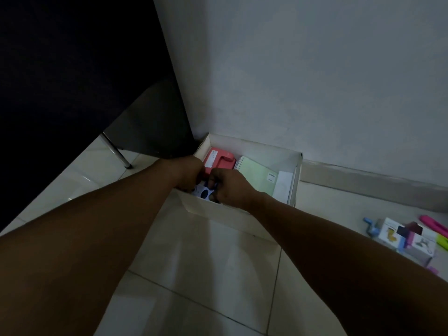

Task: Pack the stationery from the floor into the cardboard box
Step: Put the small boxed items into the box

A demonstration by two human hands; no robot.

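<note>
Against the base of the pale wall (315, 69), a white cardboard box (218, 212) sits open on the tiled floor (206, 275); both bare forearms reach into its near left corner. Left hand (188, 172) and right hand (230, 187) meet over a small blue-and-white item (204, 192); right-hand fingers are curled and pinch its upper edge, while the left hand's fingers are hidden behind the hand, so its grip cannot be told. Inside the box lie a pink hole punch (219, 160) at the far left and, just beside it, a pale green spiral notebook (257, 177). Stationery not yet packed lies on the floor at the right: a blue clip-like piece (371, 227), a small printed carton (390, 232) and a pink tool (434, 224). Dark furniture (60, 93) with a metal leg (118, 154) stands at left.
</note>
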